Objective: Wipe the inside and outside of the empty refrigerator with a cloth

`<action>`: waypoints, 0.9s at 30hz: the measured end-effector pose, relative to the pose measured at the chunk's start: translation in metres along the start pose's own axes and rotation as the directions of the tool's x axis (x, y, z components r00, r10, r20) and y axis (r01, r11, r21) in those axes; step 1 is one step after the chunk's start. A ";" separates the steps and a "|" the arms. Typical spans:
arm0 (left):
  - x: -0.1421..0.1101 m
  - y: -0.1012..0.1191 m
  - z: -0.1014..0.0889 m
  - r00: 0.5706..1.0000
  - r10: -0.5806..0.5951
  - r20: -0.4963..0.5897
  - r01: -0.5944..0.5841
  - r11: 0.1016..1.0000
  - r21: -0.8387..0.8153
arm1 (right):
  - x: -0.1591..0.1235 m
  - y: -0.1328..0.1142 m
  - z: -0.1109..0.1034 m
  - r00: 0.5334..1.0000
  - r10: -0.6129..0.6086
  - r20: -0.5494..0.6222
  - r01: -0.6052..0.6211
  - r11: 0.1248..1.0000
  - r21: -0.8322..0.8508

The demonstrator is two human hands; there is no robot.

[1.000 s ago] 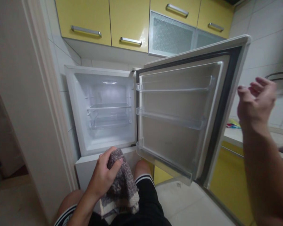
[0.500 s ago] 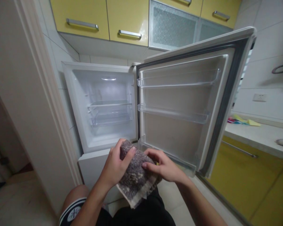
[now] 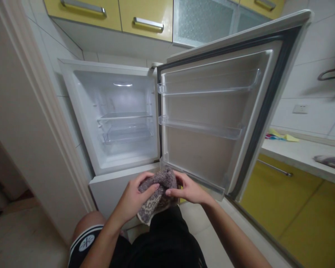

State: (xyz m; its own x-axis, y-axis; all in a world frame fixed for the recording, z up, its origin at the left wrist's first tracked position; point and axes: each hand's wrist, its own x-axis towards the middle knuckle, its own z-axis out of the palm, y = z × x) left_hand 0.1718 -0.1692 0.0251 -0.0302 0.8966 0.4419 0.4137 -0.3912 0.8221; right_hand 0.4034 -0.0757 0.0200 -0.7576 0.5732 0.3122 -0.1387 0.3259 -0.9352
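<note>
A grey-brown patterned towel (image 3: 156,203) is bunched between my two hands, low in the middle of the view above my lap. My left hand (image 3: 138,193) grips its left side, thumb on top. On the right side my right hand (image 3: 188,188) pinches the cloth between thumb and fingers. Just beyond the towel stands a white fridge (image 3: 108,172), its door (image 3: 201,108) swung wide to the right. Inside the lit compartment are a glass shelf (image 3: 125,116) and a clear drawer (image 3: 128,134). Clear racks (image 3: 203,128) line the door.
Yellow cabinets (image 3: 145,11) hang above the fridge. Right of the door, a white counter (image 3: 301,152) bears coloured cloths (image 3: 284,136) and a grey cloth (image 3: 331,162). A door frame (image 3: 44,111) stands close on the left. A wall socket (image 3: 300,108) is above the counter.
The towel has been folded and bunched more tightly, and its patterned side now shows. Both hands have stayed on it, the right a little higher. The view has shifted slightly.
</note>
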 end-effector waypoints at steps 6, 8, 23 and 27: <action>-0.009 -0.002 -0.011 0.995 -0.099 -0.021 0.095 0.984 -0.152 | 0.011 0.014 0.019 0.978 0.082 -0.193 -0.037 0.974 0.224; -0.009 -0.010 -0.017 0.986 -0.163 -0.020 0.151 0.950 -0.274 | 0.014 0.016 0.019 0.954 0.142 -0.264 -0.050 0.944 0.326; 0.038 -0.150 -0.073 0.882 -0.400 -0.249 0.334 0.903 -0.271 | 0.103 0.077 0.054 0.828 0.552 -0.097 -0.375 0.675 0.635; 0.043 -0.188 -0.077 0.866 -0.447 -0.224 0.379 0.879 -0.288 | 0.115 0.094 0.050 0.770 0.634 -0.065 -0.415 0.576 0.704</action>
State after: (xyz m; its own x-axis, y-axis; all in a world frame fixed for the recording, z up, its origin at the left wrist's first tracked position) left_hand 0.0224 -0.0730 -0.0825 -0.4149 0.9048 0.0954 0.0898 -0.0637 0.9939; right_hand 0.2718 -0.0171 -0.0402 -0.6299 0.6974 -0.3419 -0.2147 -0.5794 -0.7862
